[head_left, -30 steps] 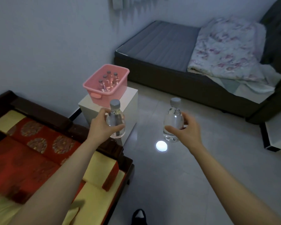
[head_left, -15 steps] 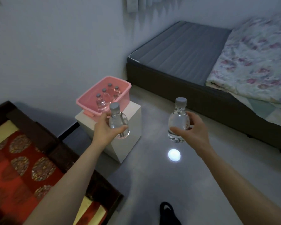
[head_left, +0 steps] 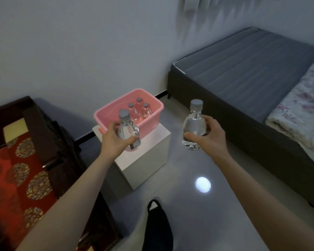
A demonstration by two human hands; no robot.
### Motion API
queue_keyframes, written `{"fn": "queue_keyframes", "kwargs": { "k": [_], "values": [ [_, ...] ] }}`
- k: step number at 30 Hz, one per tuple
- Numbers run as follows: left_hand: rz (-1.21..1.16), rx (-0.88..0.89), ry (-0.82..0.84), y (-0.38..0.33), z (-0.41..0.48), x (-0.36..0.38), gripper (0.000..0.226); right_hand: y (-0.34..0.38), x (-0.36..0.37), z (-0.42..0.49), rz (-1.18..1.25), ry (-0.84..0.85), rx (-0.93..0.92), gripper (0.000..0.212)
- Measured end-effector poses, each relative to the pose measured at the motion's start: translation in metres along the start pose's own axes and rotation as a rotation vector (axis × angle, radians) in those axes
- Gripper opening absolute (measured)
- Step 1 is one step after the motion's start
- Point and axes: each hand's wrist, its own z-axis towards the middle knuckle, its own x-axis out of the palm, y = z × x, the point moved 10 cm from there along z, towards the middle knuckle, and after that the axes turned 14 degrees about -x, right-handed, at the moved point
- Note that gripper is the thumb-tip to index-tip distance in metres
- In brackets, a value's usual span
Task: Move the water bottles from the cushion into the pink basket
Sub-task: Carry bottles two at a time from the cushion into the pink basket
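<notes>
My left hand (head_left: 114, 138) grips a clear water bottle (head_left: 128, 129) with a grey cap, held upright just in front of the pink basket (head_left: 153, 116). My right hand (head_left: 209, 136) holds a second clear water bottle (head_left: 194, 124) upright, to the right of the basket and above the floor. The basket sits on a white cube stand (head_left: 149, 151) and holds three upright bottles (head_left: 139, 109) at its far end. The red patterned cushion (head_left: 16, 171) lies at the left on a dark wooden bench.
A dark wooden bench frame (head_left: 42, 134) runs between the cushion and the stand. A grey bed (head_left: 243, 69) with a floral blanket (head_left: 301, 113) fills the right. A bright light spot (head_left: 203, 184) shows on the grey floor. My dark shoe (head_left: 158, 227) is at the bottom.
I have stepped closer to the basket. Both hands with their bottles have moved forward, and the left bottle now overlaps the basket's near side. The cushion has slid toward the left edge.
</notes>
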Motion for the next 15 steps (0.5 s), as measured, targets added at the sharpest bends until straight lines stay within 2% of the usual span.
{"fn": "queue_keyframes", "kwargs": {
  "k": [3,9,15],
  "values": [
    [0.019,-0.023,-0.017,-0.001,0.043,-0.001,0.066,-0.009,0.030,0.044,0.022,0.042,-0.009,0.071],
    [0.004,-0.082,-0.060,0.001,0.124,-0.010,0.067,-0.016,0.090,0.124,0.118,0.108,-0.010,0.057],
    [-0.041,-0.126,-0.085,0.004,0.171,-0.018,0.070,-0.018,0.147,0.175,0.143,0.212,-0.016,0.061]
  ]
}}
